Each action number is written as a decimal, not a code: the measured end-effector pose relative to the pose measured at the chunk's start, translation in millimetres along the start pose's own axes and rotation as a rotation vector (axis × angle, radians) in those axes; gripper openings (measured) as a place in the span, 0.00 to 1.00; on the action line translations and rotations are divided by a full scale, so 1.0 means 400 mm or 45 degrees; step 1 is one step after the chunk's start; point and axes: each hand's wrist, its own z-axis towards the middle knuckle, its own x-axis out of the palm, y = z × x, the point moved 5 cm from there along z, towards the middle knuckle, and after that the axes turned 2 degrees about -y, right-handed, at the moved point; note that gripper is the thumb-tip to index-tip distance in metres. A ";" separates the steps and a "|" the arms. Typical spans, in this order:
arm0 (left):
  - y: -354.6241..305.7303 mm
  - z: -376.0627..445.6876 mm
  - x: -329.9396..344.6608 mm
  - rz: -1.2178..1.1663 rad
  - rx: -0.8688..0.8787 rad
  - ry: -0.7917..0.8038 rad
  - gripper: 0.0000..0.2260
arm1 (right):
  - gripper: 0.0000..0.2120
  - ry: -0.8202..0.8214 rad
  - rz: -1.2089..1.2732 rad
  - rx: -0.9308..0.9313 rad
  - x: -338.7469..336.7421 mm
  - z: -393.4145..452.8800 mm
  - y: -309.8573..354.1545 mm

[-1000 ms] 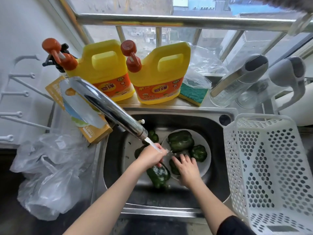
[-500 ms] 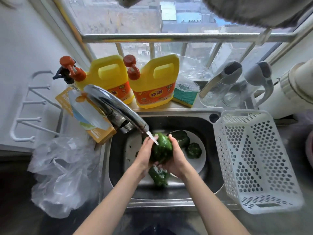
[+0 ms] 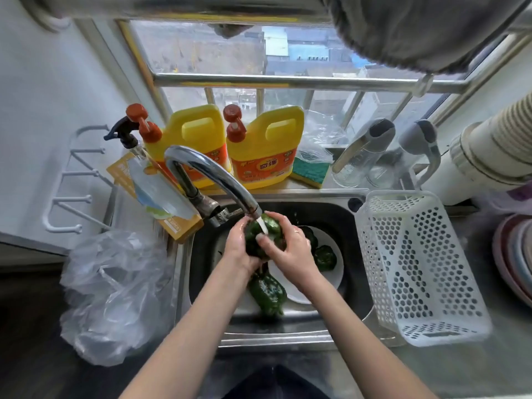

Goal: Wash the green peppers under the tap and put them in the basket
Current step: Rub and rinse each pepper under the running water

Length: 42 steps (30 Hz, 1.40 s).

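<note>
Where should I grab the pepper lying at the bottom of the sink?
Grip the loose pepper round its fat middle, coming down from above. It lies on its side on the sink floor with its long flanks exposed, so fingers can likely wrap both sides.

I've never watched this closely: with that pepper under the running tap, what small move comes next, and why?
Probably turn the pepper under the stream to rinse its other sides. Both the left hand and right hand grip it below the tap, and the basket holds no peppers.
</note>
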 end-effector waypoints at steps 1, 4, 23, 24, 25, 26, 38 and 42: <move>-0.006 -0.001 -0.005 0.053 -0.070 -0.014 0.17 | 0.25 0.077 0.121 0.006 0.002 -0.002 -0.001; -0.006 0.003 -0.025 0.233 -0.209 -0.097 0.17 | 0.23 0.174 0.292 0.084 0.010 0.001 -0.007; 0.001 -0.021 -0.057 0.556 -0.217 -0.055 0.17 | 0.25 0.244 0.034 -0.048 0.040 -0.019 0.017; -0.003 -0.022 -0.060 0.552 -0.200 -0.041 0.17 | 0.24 0.227 0.033 -0.027 0.035 -0.020 0.011; -0.006 -0.024 -0.063 0.545 -0.184 -0.036 0.16 | 0.23 0.227 0.050 -0.018 0.031 -0.021 0.009; -0.008 -0.029 -0.064 0.529 -0.175 -0.028 0.16 | 0.22 0.239 0.076 -0.029 0.030 -0.021 0.012; -0.008 -0.040 -0.061 0.381 -0.088 0.067 0.16 | 0.15 0.074 0.443 0.177 0.030 0.010 0.018; 0.008 -0.042 -0.062 0.096 -0.144 0.213 0.17 | 0.14 0.069 0.551 0.324 0.034 0.017 0.011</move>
